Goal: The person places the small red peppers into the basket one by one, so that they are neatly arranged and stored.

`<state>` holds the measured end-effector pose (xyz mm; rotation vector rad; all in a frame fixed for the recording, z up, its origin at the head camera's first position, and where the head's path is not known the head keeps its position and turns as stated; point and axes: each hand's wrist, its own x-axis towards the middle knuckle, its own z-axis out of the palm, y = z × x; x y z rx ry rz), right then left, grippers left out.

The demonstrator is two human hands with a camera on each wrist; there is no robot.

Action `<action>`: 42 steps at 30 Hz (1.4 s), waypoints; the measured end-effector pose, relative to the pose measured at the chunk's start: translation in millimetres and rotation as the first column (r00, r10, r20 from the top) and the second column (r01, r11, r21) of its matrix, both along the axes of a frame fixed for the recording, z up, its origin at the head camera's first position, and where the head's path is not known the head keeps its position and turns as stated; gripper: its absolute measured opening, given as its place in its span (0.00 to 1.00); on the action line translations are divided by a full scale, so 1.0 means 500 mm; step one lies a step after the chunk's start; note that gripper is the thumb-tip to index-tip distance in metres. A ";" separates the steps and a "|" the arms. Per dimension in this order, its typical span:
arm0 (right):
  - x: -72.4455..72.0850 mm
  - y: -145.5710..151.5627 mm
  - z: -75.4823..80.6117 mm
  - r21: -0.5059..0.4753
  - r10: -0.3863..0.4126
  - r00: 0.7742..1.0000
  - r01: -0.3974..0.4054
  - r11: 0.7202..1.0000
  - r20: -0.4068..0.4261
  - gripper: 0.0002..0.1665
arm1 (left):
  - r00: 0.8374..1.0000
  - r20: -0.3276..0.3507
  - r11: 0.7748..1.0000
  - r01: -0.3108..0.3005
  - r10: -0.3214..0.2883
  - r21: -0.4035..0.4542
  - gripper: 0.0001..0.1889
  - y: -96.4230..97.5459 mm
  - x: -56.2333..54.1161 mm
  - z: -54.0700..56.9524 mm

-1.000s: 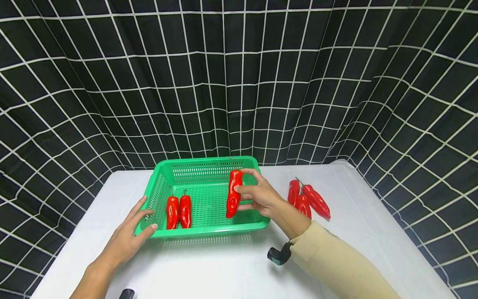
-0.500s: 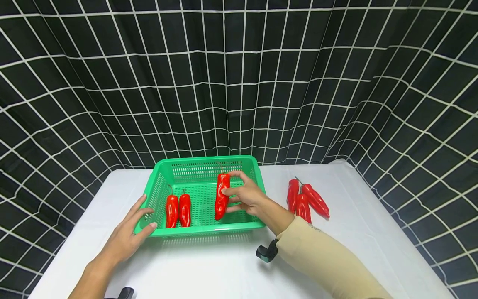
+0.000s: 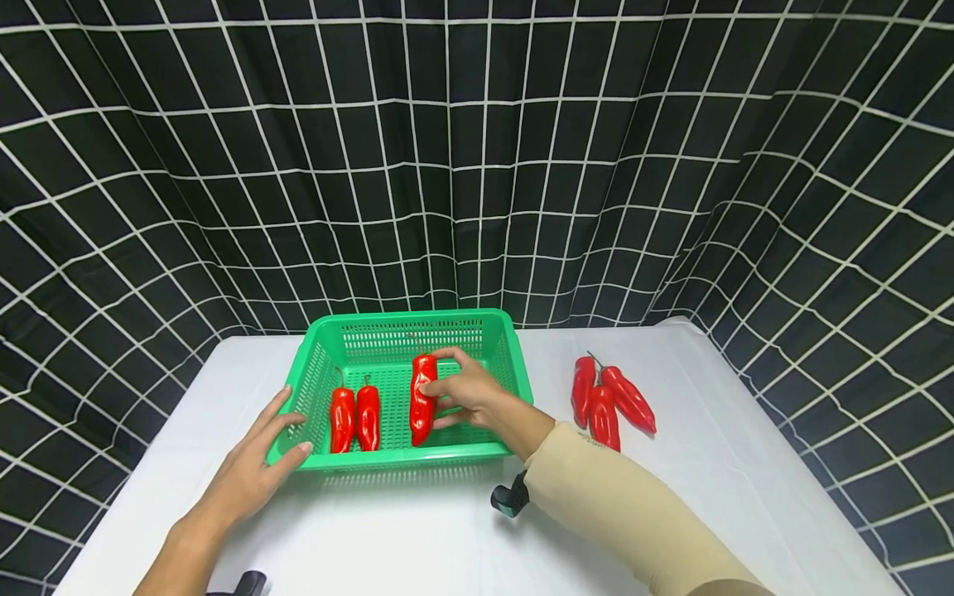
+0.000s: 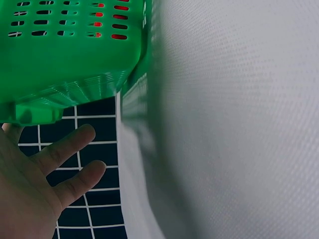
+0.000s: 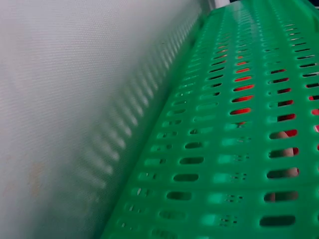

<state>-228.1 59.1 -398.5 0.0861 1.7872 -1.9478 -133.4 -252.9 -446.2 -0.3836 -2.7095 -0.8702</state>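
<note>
My right hand (image 3: 465,391) pinches a red pepper (image 3: 422,401) between thumb and fingers, holding it upright in view inside the green basket (image 3: 417,454). Left of it, two red peppers (image 3: 342,420) lie side by side in the basket with stems toward the back. My left hand (image 3: 249,472) rests at the basket's left rim, fingers spread and fairly straight. In the left wrist view the left hand (image 4: 45,184) shows beside the basket's outer wall (image 4: 70,59). The right wrist view shows mostly the perforated basket wall (image 5: 209,159); red and bits of fingers appear through its slots.
Several red peppers (image 3: 628,400) lie in a loose cluster on the white tabletop (image 3: 715,463), right of the basket. A black curtain with white grid lines (image 3: 477,165) encloses the back and sides. A black wrist-worn device (image 3: 510,497) hangs under the right sleeve.
My right hand has carried the pepper leftward and slightly lower within the basket, closer to the two peppers there. The left hand has stayed at the rim.
</note>
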 end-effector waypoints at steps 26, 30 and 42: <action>-0.035 -0.078 -0.040 0.246 0.070 0.997 -0.074 0.967 0.025 0.32 | 1.000 0.003 1.000 0.005 -0.005 0.009 0.20 -0.003 -0.003 -0.006; -0.038 -0.083 -0.043 0.252 0.085 0.996 -0.090 0.964 0.031 0.33 | 1.000 0.004 1.000 0.007 -0.007 0.008 0.20 -0.003 -0.004 -0.005; -0.044 -0.079 -0.051 0.261 0.181 0.981 -0.192 0.946 0.066 0.38 | 1.000 0.012 1.000 0.002 -0.003 0.013 0.19 -0.001 -0.002 -0.005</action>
